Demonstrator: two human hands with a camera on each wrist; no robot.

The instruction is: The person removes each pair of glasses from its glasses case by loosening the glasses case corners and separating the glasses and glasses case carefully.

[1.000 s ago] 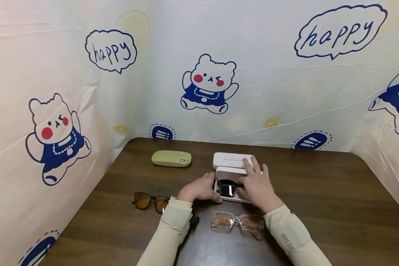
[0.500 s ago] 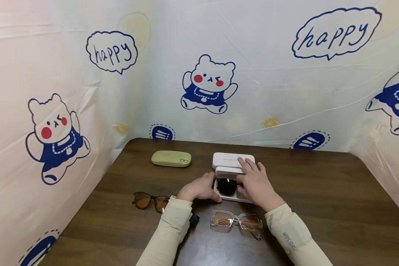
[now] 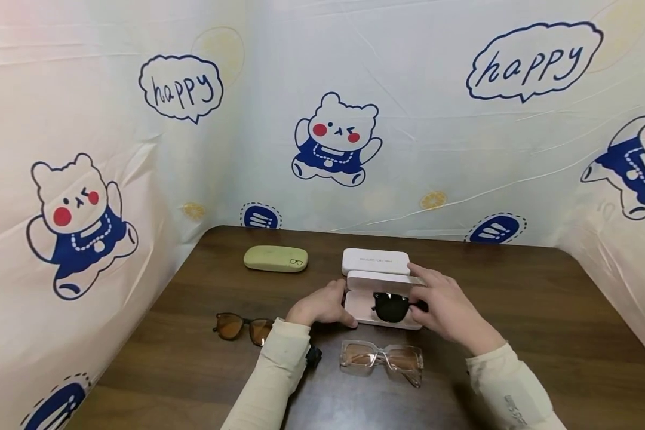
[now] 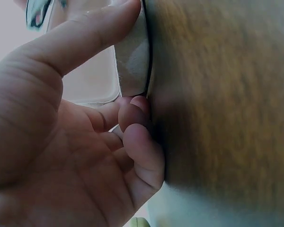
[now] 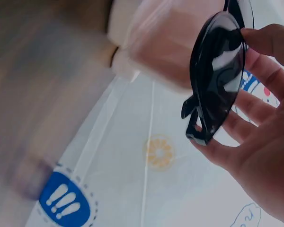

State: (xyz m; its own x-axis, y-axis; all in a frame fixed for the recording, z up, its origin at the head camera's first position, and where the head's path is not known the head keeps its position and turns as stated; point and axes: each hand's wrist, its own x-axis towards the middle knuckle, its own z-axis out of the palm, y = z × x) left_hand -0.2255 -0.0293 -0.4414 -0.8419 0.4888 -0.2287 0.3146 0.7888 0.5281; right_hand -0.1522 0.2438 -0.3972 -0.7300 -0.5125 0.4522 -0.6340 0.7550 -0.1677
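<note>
A pale glasses case (image 3: 356,306) stands with its lid raised, its pinkish inside showing. My left hand (image 3: 322,304) holds it by the left end. In the left wrist view the thumb lies across the front wall of the case (image 4: 132,61), and the other fingers curl at its end. With my right hand (image 3: 451,306) I pinch black sunglasses (image 3: 391,308) at their right side. They overlap the right half of the case in the head view. The right wrist view shows the dark lenses of the sunglasses (image 5: 220,80) between thumb and fingers, outside the case's wall.
A white case (image 3: 375,261) lies closed right behind the lidded one. At the back left rests a green case (image 3: 276,258). Brown-lensed sunglasses (image 3: 229,326) lie left, partly behind my left sleeve. Clear-framed glasses (image 3: 380,358) lie in front on the wooden table (image 3: 516,310).
My right hand has drawn back rightward, off the white case, taking the black sunglasses rightward from the middle of the lidded case. The left hand has stayed at the case's left end.
</note>
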